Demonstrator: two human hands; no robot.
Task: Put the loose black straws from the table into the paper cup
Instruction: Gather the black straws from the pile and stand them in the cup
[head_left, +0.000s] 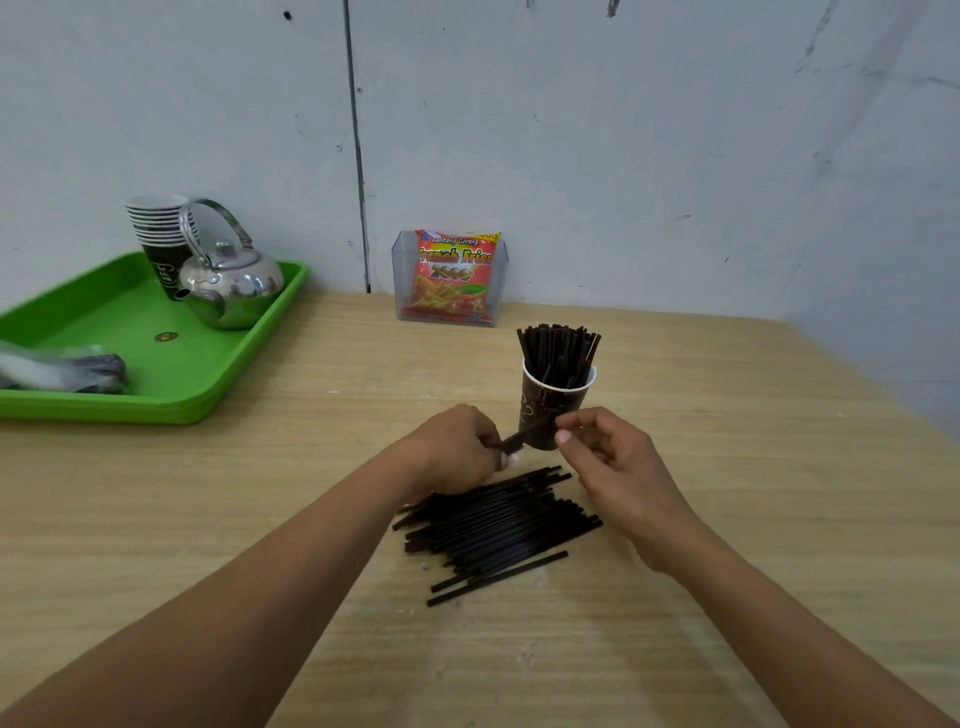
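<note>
A dark paper cup (545, 402) stands upright near the table's middle with several black straws (558, 351) sticking up out of it. A pile of loose black straws (498, 525) lies flat on the table just in front of the cup. My left hand (457, 447) hovers over the pile's far end and grips a few black straws (514, 440) that point up toward the cup. My right hand (608, 457) is beside the cup's base, fingers curled, thumb and forefinger close together at the tip of those straws; whether they pinch it is unclear.
A green tray (156, 374) at the left holds a steel kettle (231, 286), a stack of paper cups (161, 234) and a plastic bag (62, 371). A clear holder with a red snack packet (452, 275) stands against the wall. The wooden table (727, 467) ends at the right.
</note>
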